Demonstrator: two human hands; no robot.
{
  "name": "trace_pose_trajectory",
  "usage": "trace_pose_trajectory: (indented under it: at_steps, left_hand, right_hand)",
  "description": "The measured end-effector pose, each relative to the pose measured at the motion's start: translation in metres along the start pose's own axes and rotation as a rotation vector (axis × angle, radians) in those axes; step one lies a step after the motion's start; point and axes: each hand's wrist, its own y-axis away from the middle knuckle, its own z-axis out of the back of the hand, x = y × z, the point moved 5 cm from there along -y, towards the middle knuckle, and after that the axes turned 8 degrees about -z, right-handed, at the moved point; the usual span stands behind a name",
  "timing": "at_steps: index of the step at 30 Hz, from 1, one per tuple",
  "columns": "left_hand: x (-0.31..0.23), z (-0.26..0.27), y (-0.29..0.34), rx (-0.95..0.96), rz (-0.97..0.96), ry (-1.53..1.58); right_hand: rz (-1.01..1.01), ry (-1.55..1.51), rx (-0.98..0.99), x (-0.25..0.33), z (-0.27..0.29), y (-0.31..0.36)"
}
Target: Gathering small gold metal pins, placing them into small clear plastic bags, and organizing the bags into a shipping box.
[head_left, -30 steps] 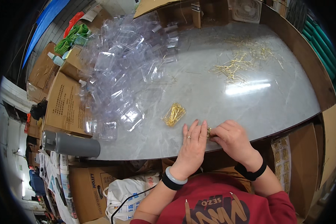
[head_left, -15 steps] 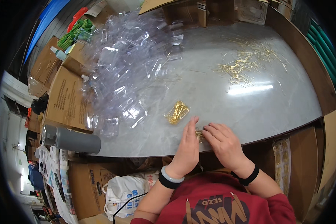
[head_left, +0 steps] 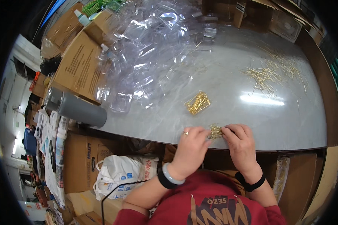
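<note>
A small bundle of thin gold wire hooks (head_left: 215,132) sits between my two hands, just above the table's front edge. My left hand (head_left: 190,148) is closed, with curled fingertips at the bundle's left end. My right hand (head_left: 241,144) pinches the right end between thumb and fingers. Just beyond lies a neat heap of brighter gold hooks (head_left: 198,103), seemingly in a small clear box. Farther right, loose gold wires (head_left: 266,77) are strewn across the table.
A large pile of clear plastic boxes (head_left: 150,48) covers the left of the grey table (head_left: 229,90). A grey bottle (head_left: 77,108) lies at the front left corner. Cardboard boxes (head_left: 80,65) line the left side; a brown border (head_left: 319,75) edges the right.
My hands have gone from flat palms cupped around the bundle to fingers gripping its two ends. More of the bundle shows. The whole view has shifted and tilted slightly.
</note>
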Motion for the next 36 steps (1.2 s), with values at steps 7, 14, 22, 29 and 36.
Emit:
trace_pose_trajectory:
  at_steps: [7, 14, 22, 29, 36]
  left_hand:
    - [0.081, 0.023, -0.017, -0.044, 0.849, 0.961]
    - [0.099, 0.005, -0.032, 0.095, 0.959, 0.999]
    - [0.083, 0.043, 0.019, -0.032, 0.883, 1.019]
    - [0.038, 0.035, 0.104, 0.338, 1.04, 1.235]
    - [0.026, -0.016, 0.103, 0.325, 1.01, 1.306]
  right_hand:
    - [-0.021, -0.02, -0.041, -0.001, 0.001, 0.0]
    - [-0.058, -0.07, -0.038, 0.001, 0.003, 0.0]
    - [-0.074, -0.078, 0.004, -0.002, 0.005, -0.001]
    - [-0.071, -0.074, 0.036, -0.001, 0.0, -0.002]
    - [0.007, -0.048, 0.09, 0.014, -0.004, 0.004]
